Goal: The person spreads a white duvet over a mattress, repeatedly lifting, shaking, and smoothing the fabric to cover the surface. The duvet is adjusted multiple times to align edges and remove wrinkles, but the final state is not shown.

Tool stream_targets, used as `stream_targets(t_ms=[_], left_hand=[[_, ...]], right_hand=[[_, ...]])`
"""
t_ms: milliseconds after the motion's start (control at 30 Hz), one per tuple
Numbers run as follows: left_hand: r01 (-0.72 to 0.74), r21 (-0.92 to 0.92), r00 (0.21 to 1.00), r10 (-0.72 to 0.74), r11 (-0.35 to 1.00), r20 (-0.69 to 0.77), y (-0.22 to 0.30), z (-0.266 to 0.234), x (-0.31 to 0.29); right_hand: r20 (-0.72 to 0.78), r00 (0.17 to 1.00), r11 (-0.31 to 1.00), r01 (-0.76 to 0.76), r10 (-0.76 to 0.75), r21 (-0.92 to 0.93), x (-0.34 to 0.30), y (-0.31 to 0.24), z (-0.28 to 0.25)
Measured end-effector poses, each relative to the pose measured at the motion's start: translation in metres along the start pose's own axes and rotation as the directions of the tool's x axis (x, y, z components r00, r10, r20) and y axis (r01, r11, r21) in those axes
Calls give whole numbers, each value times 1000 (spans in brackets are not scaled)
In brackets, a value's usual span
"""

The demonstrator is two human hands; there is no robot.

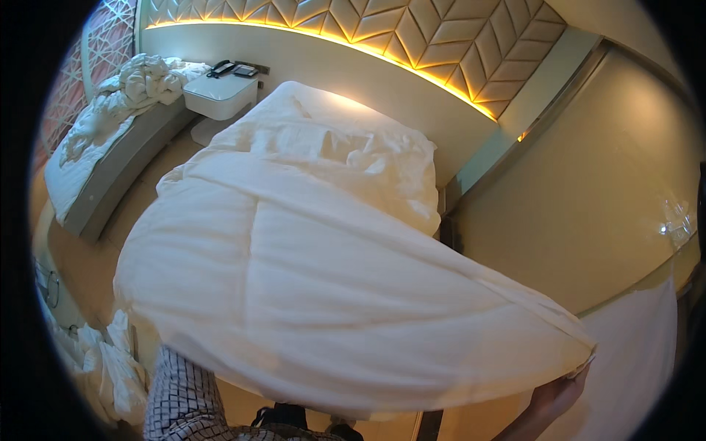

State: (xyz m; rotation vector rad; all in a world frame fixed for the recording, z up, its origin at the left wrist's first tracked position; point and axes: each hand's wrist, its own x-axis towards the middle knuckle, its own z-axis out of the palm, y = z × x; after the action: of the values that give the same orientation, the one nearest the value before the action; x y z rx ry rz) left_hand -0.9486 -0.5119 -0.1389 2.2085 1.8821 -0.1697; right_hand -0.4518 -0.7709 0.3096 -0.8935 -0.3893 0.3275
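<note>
A large white duvet (331, 272) is spread wide in front of me, its far part lying across the bed and its near part lifted off it. At the lower right my right hand (562, 389) grips one corner, pulling the edge into a taut slanting line. My left arm, in a checked sleeve (184, 389), reaches up from the lower left and goes under the duvet. My left hand is hidden behind the cloth. Farther back, rumpled white bedding (368, 154) covers the head end of the bed.
A second bed (95, 132) with a crumpled duvet stands at far left. Between the beds a white bedside table (220, 95) holds a dark telephone (220, 68). White linen (110, 367) lies piled at lower left. A white cloth (625, 353) hangs at right, near a beige panel (581, 176).
</note>
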Motion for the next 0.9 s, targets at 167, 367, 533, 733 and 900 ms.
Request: stream_targets(t_ms=[167,367,533,733,900], left_hand=[[20,23,992,-23,1000,121,-51,64,-38],[29,243,963,-93,970,255,-162,52,-90],[-108,-73,976,120,991,183,-163,0,-111],[-407,-279,788,489,870,375,-100,30,-168],[-558,-376,760,638,740,126,1,-32,-210]], right_hand=[[46,897,898,-436,439,-56,24,90,-79],[-336,708,771,-629,621,98,-32,255,-170],[-371,731,800,-598,572,56,-69,263,-126],[-343,758,821,-566,555,75,-53,233,-166],[-342,736,794,-605,584,53,-41,207,-232]])
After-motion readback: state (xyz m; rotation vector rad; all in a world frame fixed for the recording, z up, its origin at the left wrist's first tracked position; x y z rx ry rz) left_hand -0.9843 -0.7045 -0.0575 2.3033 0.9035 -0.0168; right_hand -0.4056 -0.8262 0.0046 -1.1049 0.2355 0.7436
